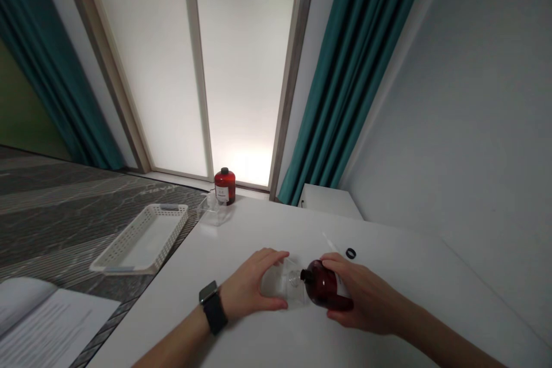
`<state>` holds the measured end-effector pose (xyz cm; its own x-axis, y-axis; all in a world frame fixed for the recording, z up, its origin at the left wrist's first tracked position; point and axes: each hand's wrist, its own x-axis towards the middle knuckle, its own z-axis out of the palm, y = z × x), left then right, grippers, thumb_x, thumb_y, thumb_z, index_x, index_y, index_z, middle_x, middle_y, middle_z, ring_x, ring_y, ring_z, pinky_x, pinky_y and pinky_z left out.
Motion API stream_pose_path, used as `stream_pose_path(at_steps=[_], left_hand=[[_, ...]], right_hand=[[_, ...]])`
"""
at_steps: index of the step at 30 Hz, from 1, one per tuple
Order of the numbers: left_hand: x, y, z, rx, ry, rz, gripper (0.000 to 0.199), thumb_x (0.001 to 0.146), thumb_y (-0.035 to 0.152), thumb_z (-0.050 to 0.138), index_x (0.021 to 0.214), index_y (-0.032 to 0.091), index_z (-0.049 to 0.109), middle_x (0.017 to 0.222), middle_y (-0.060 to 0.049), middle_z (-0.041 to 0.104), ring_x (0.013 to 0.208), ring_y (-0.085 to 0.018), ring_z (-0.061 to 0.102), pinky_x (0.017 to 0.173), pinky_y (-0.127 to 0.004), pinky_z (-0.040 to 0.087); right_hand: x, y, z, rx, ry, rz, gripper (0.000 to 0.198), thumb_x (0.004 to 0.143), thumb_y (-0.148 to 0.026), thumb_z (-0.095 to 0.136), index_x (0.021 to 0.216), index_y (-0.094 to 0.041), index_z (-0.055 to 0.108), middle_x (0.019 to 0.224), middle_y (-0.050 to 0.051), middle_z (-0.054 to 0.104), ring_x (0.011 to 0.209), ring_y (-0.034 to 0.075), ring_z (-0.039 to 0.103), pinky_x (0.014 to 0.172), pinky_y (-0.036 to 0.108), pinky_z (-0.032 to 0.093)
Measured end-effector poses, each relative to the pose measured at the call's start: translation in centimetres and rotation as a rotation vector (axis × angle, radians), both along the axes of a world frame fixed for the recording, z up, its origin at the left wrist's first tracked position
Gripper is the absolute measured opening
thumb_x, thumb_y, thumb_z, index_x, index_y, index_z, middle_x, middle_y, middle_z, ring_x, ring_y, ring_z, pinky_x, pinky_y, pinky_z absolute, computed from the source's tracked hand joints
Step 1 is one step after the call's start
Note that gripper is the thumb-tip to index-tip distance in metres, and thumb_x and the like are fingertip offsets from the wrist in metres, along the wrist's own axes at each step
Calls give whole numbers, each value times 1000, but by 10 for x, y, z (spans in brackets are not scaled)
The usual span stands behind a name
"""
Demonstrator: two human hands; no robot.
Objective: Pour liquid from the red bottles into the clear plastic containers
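My right hand (357, 293) is wrapped round a dark reddish-brown bottle (321, 284) with a pale label. The bottle is tipped on its side, its black neck pointing left at a clear container (295, 293). Curved round the left side of that container is my left hand (256, 282), thumb and fingers on opposite sides. A small round clear piece shows at the bottle's mouth; whether the two touch, I cannot tell. No liquid is visible between them. Just beyond my right hand lies a black ring-shaped cap (351, 253), with a thin pale stick (330, 239) near it.
At the table's (259, 345) far left corner stand another red-brown bottle (225, 184) and a clear box (211, 215). A white perforated basket (166, 241) and an open book (56, 328) lie on the dark patterned surface at left. A white cabinet (330, 201) stands behind.
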<state>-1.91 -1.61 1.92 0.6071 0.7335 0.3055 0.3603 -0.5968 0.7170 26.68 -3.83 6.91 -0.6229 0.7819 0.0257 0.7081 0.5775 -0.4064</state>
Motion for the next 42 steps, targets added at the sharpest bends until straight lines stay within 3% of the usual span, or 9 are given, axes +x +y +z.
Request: stream_pose_path(at_steps=[10, 34, 42], left_hand=[[0, -1, 0, -31, -15, 2, 77, 71, 43, 81, 136, 24, 46, 127, -10, 57, 115, -28, 54, 103, -44, 43], [0, -1, -3, -24, -16, -3, 79, 70, 40, 83, 137, 23, 45, 125, -10, 58, 114, -28, 54, 102, -44, 43], [-1, -1, -2, -14, -11, -2, 79, 69, 40, 84, 137, 24, 45, 126, -9, 57, 115, -28, 54, 103, -45, 43]], right_hand=[[-6, -3, 17, -66, -8, -25, 62, 62, -19, 76, 120, -21, 52, 122, 10, 59, 103, 25, 61, 91, 35, 46], [-4, 1, 27, -31, -86, 42, 64, 64, -20, 75, 123, -23, 50, 129, 10, 56, 106, 26, 60, 88, 36, 47], [-7, 0, 31, -58, -58, 33, 63, 63, -19, 75, 121, -24, 51, 123, 8, 59, 101, 24, 61, 86, 34, 47]])
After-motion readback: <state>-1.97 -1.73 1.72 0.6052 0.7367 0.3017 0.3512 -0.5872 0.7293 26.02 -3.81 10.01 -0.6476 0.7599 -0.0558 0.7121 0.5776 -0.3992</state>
